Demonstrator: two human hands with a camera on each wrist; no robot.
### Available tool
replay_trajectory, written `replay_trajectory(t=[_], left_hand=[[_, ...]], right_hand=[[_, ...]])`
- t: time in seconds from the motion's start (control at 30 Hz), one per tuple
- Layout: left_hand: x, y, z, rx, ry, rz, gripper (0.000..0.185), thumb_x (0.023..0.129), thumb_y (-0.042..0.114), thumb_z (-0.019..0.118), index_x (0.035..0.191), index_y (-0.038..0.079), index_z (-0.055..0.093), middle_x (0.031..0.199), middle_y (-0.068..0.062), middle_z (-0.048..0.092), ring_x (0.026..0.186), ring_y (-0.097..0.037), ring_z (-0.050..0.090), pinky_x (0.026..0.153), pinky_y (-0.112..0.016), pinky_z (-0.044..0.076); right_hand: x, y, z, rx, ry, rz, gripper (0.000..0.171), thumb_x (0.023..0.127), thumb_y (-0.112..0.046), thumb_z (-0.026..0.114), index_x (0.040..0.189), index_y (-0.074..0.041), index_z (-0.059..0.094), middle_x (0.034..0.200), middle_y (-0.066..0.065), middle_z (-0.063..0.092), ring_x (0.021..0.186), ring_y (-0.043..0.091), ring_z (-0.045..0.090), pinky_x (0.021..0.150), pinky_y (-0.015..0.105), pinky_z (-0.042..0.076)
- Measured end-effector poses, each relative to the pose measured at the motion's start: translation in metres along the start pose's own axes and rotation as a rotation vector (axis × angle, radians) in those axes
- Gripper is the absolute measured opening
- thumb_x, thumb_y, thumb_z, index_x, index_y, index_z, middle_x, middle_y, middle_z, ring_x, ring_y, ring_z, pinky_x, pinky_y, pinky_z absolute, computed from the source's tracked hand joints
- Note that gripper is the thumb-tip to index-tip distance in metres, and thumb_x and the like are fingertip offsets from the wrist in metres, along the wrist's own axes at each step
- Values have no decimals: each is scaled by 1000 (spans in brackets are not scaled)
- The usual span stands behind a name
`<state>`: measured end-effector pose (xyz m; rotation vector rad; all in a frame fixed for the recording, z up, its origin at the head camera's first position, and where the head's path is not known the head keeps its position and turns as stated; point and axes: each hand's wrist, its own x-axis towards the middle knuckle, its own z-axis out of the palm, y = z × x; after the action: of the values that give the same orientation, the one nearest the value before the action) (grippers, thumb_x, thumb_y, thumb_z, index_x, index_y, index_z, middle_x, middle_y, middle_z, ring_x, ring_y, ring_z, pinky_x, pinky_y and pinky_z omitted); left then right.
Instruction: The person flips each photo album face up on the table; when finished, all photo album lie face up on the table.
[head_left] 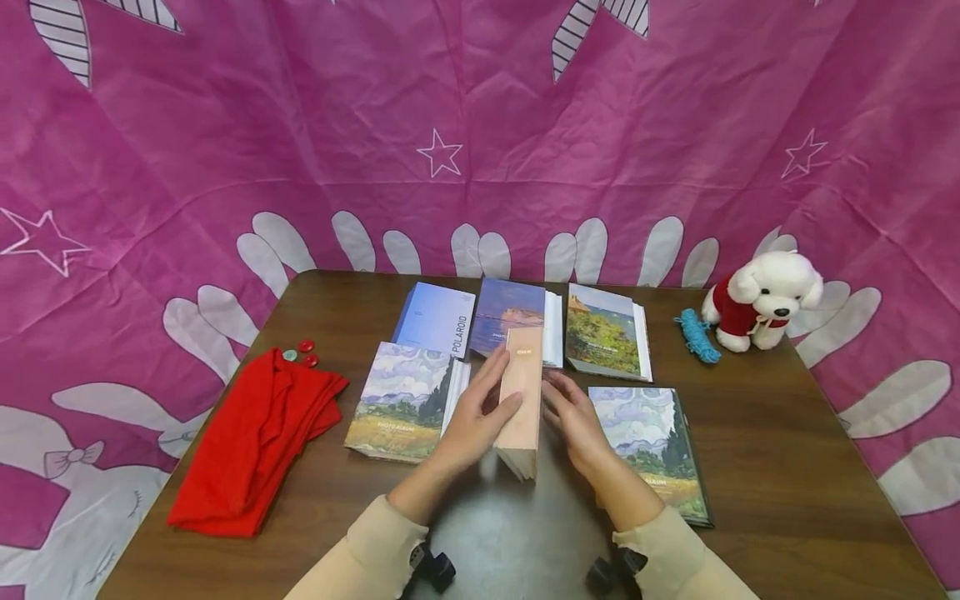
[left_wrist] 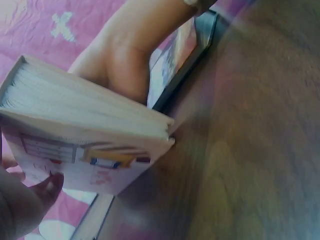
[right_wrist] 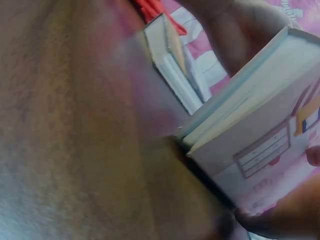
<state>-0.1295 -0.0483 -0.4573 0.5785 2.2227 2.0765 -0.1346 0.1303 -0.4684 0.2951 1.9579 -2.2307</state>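
A pale pink book (head_left: 522,400) stands on edge on the brown table (head_left: 787,475), spine up, between my two hands. My left hand (head_left: 471,421) grips its left cover, with the thumb over the spine. My right hand (head_left: 577,427) rests against the right cover with its fingers fairly straight. In the left wrist view the book (left_wrist: 85,130) shows its page block and printed cover, a left fingertip (left_wrist: 47,187) touching that cover, and the right hand (left_wrist: 125,55) behind. The right wrist view shows the book (right_wrist: 260,145) tilted over the tabletop.
Photo albums lie flat around the hands: a painted-field one (head_left: 405,400) at left, its twin (head_left: 656,446) at right, and a blue Polaroid one (head_left: 435,321), a sunset one (head_left: 510,317) and a landscape one (head_left: 603,333) behind. A red cloth (head_left: 255,433) with buttons (head_left: 303,354) lies left; teal yarn (head_left: 697,336) and a plush dog (head_left: 761,300) are at the far right.
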Motion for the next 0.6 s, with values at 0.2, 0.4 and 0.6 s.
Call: replay_trajectory(t=[0.2,0.4,0.6], left_hand=[[-4,-5,-9,48,53,-6,58,103,15,58,156,8,37,167,1,24,151,-18,24,121,-40,24],[-9,-14,-9,6,128,-81,55,103,14,54,154,1,37,164,-15,26,152,-29,23,123,-44,17],[-11,-25,-7,-58,143,-243,62,106,23,50,158,0,26,165,-17,23,152,-33,20,123,-49,16]], right_hand=[[1,7,3,-23,24,22,62,102,-19,60,153,5,33,155,27,35,143,38,37,117,50,33],[-6,9,4,-24,27,-7,49,103,-18,56,148,-1,46,148,19,48,128,30,46,111,44,33],[-13,13,1,-39,10,-31,57,105,-17,53,154,3,34,161,19,32,149,33,29,122,47,20]])
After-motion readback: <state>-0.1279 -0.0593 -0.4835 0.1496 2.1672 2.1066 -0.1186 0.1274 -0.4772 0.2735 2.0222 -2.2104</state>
